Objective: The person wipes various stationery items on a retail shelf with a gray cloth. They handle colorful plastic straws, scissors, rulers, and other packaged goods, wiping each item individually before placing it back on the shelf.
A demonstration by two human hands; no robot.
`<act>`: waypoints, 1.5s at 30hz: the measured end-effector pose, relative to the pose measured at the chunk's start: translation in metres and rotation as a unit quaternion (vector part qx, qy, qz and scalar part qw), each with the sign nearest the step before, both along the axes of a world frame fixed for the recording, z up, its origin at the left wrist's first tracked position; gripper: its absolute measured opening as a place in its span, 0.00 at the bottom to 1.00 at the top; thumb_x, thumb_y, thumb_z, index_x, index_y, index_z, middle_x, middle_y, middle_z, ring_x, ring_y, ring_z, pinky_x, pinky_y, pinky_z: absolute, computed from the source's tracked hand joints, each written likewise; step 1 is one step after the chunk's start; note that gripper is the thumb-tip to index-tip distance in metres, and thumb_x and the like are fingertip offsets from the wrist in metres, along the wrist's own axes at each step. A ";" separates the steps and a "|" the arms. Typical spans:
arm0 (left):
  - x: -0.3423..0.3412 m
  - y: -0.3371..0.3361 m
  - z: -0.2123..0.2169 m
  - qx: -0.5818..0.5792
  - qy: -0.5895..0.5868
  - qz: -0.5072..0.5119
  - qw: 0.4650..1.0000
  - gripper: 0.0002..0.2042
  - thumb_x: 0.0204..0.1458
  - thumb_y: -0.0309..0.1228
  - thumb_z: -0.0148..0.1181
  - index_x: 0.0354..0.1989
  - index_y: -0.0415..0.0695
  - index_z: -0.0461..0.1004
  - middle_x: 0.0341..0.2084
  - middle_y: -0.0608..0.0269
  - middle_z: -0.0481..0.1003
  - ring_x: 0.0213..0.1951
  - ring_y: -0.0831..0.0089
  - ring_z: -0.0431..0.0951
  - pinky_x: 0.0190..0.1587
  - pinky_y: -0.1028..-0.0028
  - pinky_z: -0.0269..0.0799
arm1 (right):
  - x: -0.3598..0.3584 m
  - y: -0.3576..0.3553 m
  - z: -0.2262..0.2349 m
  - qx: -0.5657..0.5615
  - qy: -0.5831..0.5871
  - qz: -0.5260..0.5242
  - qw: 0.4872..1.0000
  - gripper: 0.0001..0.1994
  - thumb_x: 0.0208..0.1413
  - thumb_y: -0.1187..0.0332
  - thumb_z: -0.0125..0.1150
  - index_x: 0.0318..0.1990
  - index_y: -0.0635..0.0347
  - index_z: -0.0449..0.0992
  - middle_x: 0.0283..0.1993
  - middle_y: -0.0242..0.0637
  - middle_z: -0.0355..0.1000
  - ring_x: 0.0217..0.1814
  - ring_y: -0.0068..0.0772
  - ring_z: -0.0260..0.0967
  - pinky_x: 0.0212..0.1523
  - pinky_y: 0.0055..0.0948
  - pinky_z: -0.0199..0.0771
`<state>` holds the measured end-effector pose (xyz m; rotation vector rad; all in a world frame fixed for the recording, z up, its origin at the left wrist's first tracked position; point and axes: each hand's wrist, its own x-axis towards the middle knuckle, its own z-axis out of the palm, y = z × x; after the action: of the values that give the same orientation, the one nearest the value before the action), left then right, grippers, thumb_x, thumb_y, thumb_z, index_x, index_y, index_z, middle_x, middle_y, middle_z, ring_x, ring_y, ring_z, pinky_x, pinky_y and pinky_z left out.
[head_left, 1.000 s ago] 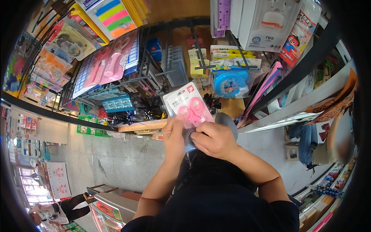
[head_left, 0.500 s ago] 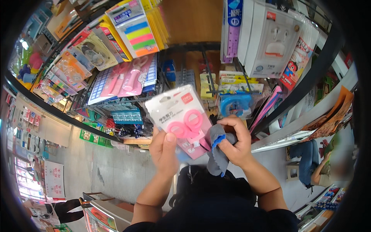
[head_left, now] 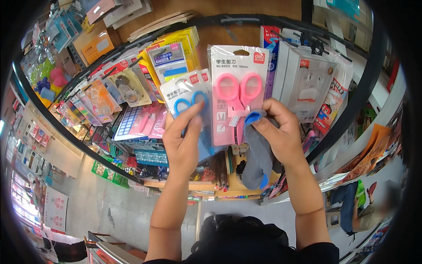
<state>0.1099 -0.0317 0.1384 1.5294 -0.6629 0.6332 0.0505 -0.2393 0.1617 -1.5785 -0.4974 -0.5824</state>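
A carded pack of pink-handled scissors (head_left: 238,94) stands upright in front of the shelf. My right hand (head_left: 281,132) is closed at its right edge, pinching a grey cloth with blue edging (head_left: 257,154) that hangs down beside the pack. To the left, my left hand (head_left: 182,136) is closed around a carded pack of blue-handled scissors (head_left: 182,90), tilted, with its thumb and a finger over the front. Another card's corner shows behind that pack. Part of the blue scissors is hidden by my fingers.
Hanging packs of yellow cards (head_left: 187,48), an earphone box (head_left: 310,83) and pink items in packs (head_left: 145,116) surround my hands. A dark rack rail (head_left: 347,119) curves at the right. A green crate (head_left: 110,171) sits lower left; a seated person (head_left: 360,207) is at lower right.
Both hands have risen toward the shelf. The pink scissors pack has turned upright and passed from my left hand to my right; the blue scissors pack has come into view at my left.
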 end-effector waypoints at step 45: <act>0.008 0.057 -0.028 -0.017 0.036 -0.148 0.988 0.11 0.50 0.25 0.66 0.40 0.31 0.78 0.51 0.46 0.69 0.51 0.60 0.72 0.53 0.66 0.66 | 0.204 -0.008 0.090 0.079 -0.081 -0.223 0.968 0.13 0.52 0.80 0.54 0.44 0.68 0.79 0.36 0.38 0.78 0.34 0.23 0.71 0.36 0.20 0.70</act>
<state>0.1177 0.0251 0.1102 1.3811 -0.8011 0.3603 0.2548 -0.2470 0.2516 -1.5016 -0.2063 -1.0738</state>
